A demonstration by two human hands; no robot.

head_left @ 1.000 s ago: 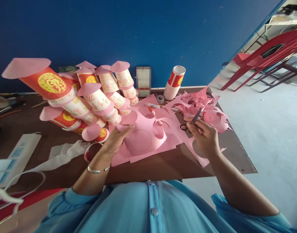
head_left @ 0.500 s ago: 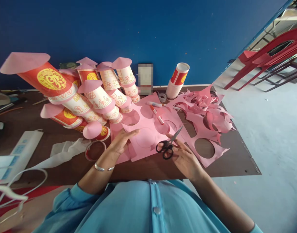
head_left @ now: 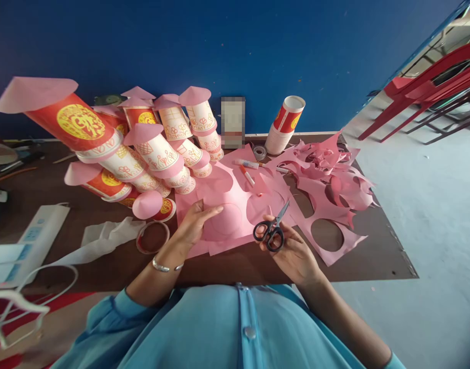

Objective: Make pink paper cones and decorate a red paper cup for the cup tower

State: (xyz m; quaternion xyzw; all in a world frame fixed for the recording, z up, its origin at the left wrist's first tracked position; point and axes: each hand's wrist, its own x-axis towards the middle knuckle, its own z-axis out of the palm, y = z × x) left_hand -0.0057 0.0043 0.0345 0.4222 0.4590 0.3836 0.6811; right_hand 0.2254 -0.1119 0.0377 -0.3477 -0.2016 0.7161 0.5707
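Near the middle of the tabletop's (head_left: 235,269) front edge: pink paper (head_left: 227,220), pinched in the left hand (head_left: 191,225); scissors (head_left: 274,225), held loosely in the right hand (head_left: 296,256). Probably light, limp, easily creased; best gripped by the outer margin. Beyond the brown back edge: blue wall (head_left: 162,46).

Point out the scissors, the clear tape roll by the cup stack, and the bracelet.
Scissors (head_left: 274,223), head view: on the blades' pivot.
Tape roll (head_left: 255,152), head view: on the ring's left side.
Bracelet (head_left: 160,267), head view: on the band's thick left end.
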